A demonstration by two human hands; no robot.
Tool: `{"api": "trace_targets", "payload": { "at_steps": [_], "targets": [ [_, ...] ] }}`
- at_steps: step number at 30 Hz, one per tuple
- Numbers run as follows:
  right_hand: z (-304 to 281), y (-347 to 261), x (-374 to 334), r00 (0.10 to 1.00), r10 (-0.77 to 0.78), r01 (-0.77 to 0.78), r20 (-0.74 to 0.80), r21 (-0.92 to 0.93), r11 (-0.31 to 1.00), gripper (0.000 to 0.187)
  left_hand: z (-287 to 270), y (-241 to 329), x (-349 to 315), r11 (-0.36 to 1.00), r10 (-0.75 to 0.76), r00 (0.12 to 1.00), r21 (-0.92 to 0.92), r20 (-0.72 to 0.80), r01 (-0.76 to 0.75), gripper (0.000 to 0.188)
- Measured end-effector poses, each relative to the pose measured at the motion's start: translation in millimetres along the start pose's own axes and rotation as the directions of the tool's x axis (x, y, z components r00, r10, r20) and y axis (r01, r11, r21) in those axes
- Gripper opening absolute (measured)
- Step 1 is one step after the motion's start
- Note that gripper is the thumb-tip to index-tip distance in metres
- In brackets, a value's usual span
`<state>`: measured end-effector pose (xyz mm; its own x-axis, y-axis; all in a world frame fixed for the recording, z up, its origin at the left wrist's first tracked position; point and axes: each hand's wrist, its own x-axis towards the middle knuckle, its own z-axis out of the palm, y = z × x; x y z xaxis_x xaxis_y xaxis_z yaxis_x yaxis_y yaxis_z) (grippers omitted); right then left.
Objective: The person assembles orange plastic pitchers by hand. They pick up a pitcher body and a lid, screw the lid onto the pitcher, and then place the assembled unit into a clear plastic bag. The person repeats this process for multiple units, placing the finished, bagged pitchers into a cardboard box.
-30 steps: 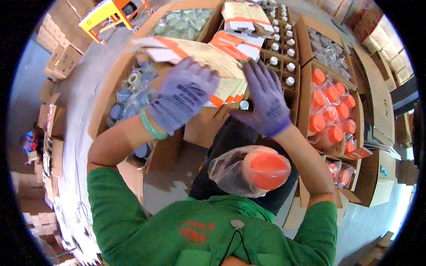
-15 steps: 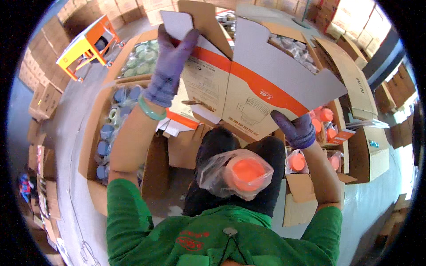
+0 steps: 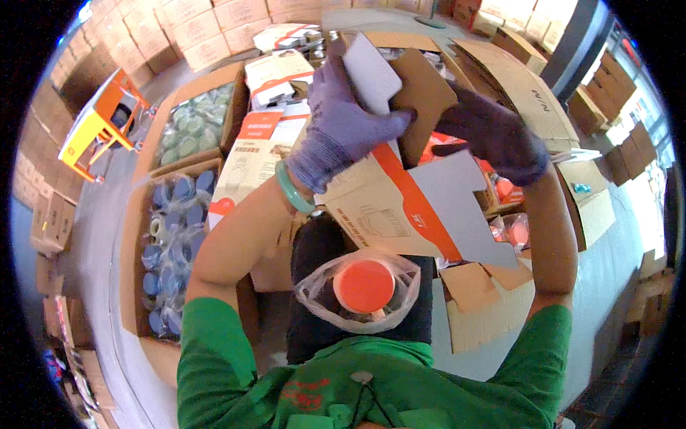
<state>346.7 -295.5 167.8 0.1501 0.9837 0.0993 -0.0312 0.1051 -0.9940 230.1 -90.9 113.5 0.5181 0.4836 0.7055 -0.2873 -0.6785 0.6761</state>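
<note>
A printed cardboard carton [image 3: 371, 214] with an orange band and white inner flaps is tilted above my knees. My left hand [image 3: 343, 121], in a purple glove, grips its upper end beside a white flap [image 3: 371, 71], thumb across the near side. A brown flap [image 3: 421, 100] stands up between my hands. At that flap's right side is my gloved right hand [image 3: 500, 136], fingers stretched and thumb apart; their tips are partly hidden by the flap. On my lap rests an orange-lidded container [image 3: 364, 286] inside a clear plastic bag [image 3: 318, 289].
At the left stand an open box [image 3: 132, 250] of bagged blue-lidded containers and another box [image 3: 232, 118] of green-lidded ones. Flat printed cartons [image 3: 239, 168] lie beside them. Orange-lidded containers [image 3: 516, 229] are at the right. An orange cart [image 3: 100, 125] stands far left.
The carton has turned and come lower. My right hand has left its lower right corner and moved up to the brown flap. My left hand has shifted right along the carton's upper end.
</note>
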Motion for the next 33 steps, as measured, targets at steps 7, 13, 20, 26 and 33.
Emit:
{"api": "trace_targets", "payload": {
  "at_steps": [7,13,20,26,33],
  "targets": [
    [-61.7,0.4,25.7,0.9,0.284,-0.411,-0.332,-0.427,0.805,0.038,-35.4,-0.6,0.3,0.847,-0.162,0.769,-0.312,0.618,0.43,0.083],
    [-62.8,41.2,40.2,0.934,0.125,-0.347,-0.336,-0.763,0.546,0.042,-25.0,-12.7,-34.4,0.924,0.348,0.79,-0.042,0.506,-0.38,0.086],
    [-50.6,50.4,76.6,0.93,0.145,-0.359,-0.337,-0.752,0.552,0.047,-22.9,9.2,-56.9,0.971,0.212,0.773,-0.037,0.598,-0.238,0.076],
    [-74.9,56.6,57.7,0.95,0.272,-0.302,-0.152,-0.67,0.678,0.038,-63.0,-41.2,-44.0,0.943,-0.298,0.88,0.257,0.37,0.211,0.05],
    [13.4,101.8,56.2,0.963,0.028,-0.252,-0.268,-0.861,0.441,0.037,-28.9,-97.1,-64.3,0.48,-0.089,0.97,0.863,0.226,-0.157,0.085]
  ]
}}
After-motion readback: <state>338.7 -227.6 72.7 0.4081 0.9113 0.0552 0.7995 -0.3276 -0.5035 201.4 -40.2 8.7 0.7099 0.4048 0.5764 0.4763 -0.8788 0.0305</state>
